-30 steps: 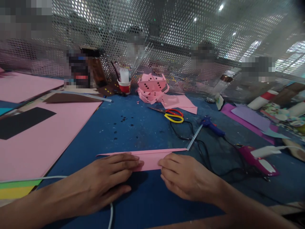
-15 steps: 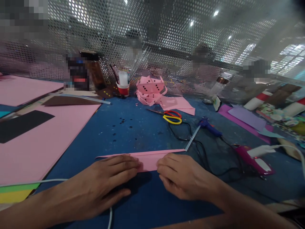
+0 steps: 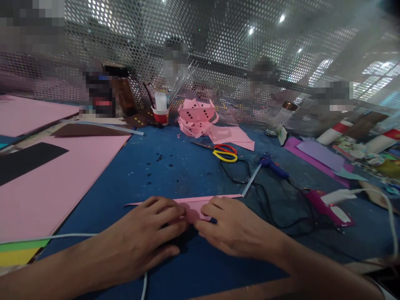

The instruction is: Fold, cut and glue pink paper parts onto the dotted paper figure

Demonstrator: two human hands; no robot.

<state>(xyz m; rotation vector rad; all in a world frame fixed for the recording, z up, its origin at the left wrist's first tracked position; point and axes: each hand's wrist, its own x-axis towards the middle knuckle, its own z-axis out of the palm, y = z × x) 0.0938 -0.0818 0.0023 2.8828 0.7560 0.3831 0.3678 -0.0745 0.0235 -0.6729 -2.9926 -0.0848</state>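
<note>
A long strip of pink paper point(image 3: 194, 208) with a narrow fold along its far edge lies on the blue table in front of me. My left hand point(image 3: 156, 233) is closed over its left part, fingers bent and pressing on the paper. My right hand point(image 3: 233, 227) grips the right part between curled fingers and thumb. The near edge is lifted a little between the hands, and most of the strip is hidden under them. Just beyond its right end lies a blue glue gun point(image 3: 273, 166), its clear glue stick point(image 3: 251, 180) pointing toward the strip.
Scissors point(image 3: 225, 153) with red and yellow handles lie beyond the strip. Behind them sits a pink folded paper piece point(image 3: 197, 118) with black squares. Large pink sheets point(image 3: 78, 179) cover the left. A magenta power strip point(image 3: 331, 210) and black cable point(image 3: 265, 204) lie right.
My right hand has slid slightly left, with its thumb now at the paper's near edge. My left fingers have bent more and moved a little right. The near edge has risen.
</note>
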